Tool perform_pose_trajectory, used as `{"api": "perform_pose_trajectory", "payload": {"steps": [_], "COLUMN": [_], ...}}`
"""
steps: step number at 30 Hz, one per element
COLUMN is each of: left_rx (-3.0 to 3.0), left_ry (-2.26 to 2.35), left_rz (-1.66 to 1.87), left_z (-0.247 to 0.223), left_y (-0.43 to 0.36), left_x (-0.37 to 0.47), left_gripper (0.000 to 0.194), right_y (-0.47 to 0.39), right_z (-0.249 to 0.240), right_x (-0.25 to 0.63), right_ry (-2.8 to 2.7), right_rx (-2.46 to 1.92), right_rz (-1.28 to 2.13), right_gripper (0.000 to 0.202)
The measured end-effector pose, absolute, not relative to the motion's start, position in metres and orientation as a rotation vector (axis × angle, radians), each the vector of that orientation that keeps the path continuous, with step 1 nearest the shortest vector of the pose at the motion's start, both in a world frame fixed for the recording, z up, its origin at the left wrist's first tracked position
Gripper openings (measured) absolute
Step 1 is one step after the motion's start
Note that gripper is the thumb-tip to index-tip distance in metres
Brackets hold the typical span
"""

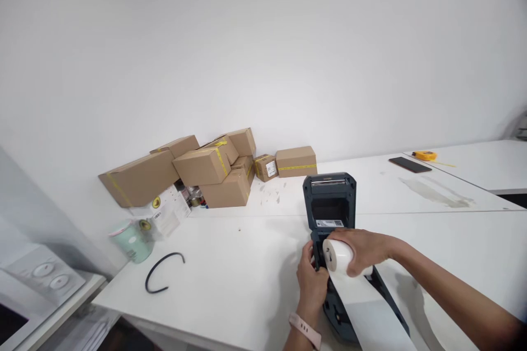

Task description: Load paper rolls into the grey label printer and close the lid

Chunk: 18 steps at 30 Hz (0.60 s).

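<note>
A dark label printer [329, 197] stands on the white table with its lid raised. My right hand [364, 249] grips a white paper roll [341, 255] from above, over the printer's bay. A wide strip of paper [370, 307] runs from the roll toward the front, over the printer's body. My left hand [312, 277], with a pink band on the wrist, is closed on the left side of the printer, beside the roll's end. The inside of the bay is mostly hidden by the roll and my hands.
Cardboard boxes [224, 189] are stacked against the wall at the back left. A black curved cable [151, 276] and a green cup [134, 242] lie left. A dark phone-like slab [409, 164] and a yellow tape measure [425, 156] are back right.
</note>
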<state>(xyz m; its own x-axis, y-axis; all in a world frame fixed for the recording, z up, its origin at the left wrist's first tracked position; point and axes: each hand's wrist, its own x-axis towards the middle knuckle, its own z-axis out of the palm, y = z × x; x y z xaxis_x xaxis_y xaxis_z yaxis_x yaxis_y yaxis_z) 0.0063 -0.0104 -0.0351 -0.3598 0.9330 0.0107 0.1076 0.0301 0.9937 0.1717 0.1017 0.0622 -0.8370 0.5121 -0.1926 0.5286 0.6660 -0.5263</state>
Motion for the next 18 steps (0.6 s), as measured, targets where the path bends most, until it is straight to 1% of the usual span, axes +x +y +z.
{"api": "perform_pose_trajectory", "payload": {"steps": [3, 8, 13, 18], "left_rx": [1.094, 1.078, 1.099, 1.116], "left_ry": [1.586, 1.594, 1.574, 1.617], "left_rz": [1.416, 1.421, 1.430, 1.423], "left_z": [-0.034, -0.032, -0.035, -0.038], "left_y": [-0.011, -0.013, -0.013, -0.011], "left_x": [0.007, 0.007, 0.006, 0.005], "left_gripper": [0.072, 0.074, 0.076, 0.074], "right_y": [0.100, 0.099, 0.103, 0.111], "right_z": [0.065, 0.065, 0.053, 0.033], "right_x": [0.167, 0.160, 0.148, 0.141], "right_ry": [2.805, 2.758, 2.728, 2.757], "right_rx": [0.887, 0.874, 0.906, 0.930], "right_rz": [-0.772, -0.699, -0.556, -0.502], "right_gripper": [0.076, 0.083, 0.079, 0.071]}}
